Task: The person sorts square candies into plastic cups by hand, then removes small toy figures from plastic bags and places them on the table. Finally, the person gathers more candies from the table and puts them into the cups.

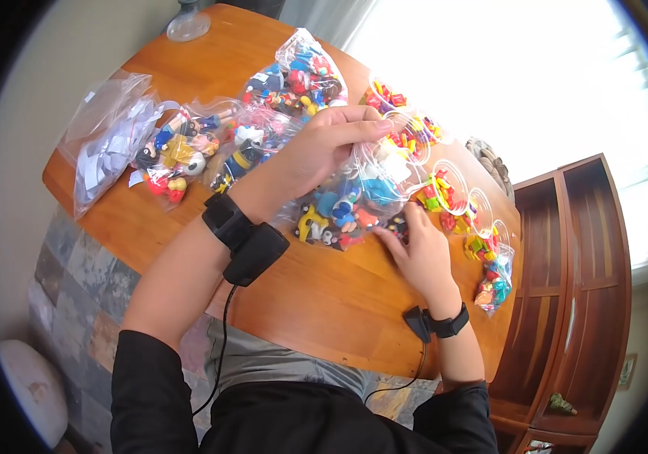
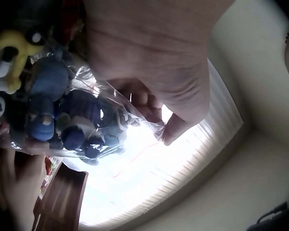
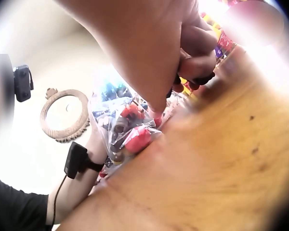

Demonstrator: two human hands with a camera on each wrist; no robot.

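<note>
My left hand [image 1: 331, 140] pinches the gathered top of a clear plastic bag [image 1: 373, 189] between thumb and fingers. Blue, yellow and black-and-white toy figurines [image 2: 48, 96] show through the bag in the left wrist view. To the right of the bag, low at the table, my right hand [image 1: 426, 253] has its thumb and fingers about a small dark figurine [image 1: 397, 224]. In the right wrist view the fingers curl round dark bits, mostly hidden by the hand. Beside that hand the bagged figurines [image 3: 135, 137] stand close to the tabletop.
More bags of figurines [image 1: 180, 155] lie on the wooden table [image 1: 324, 303] at left and behind. A bag of white papers [image 1: 116, 144] is at the far left. Clear round containers [image 1: 449, 185] of bright pieces line the right edge, with a small figurine bag [image 1: 495, 281] nearer.
</note>
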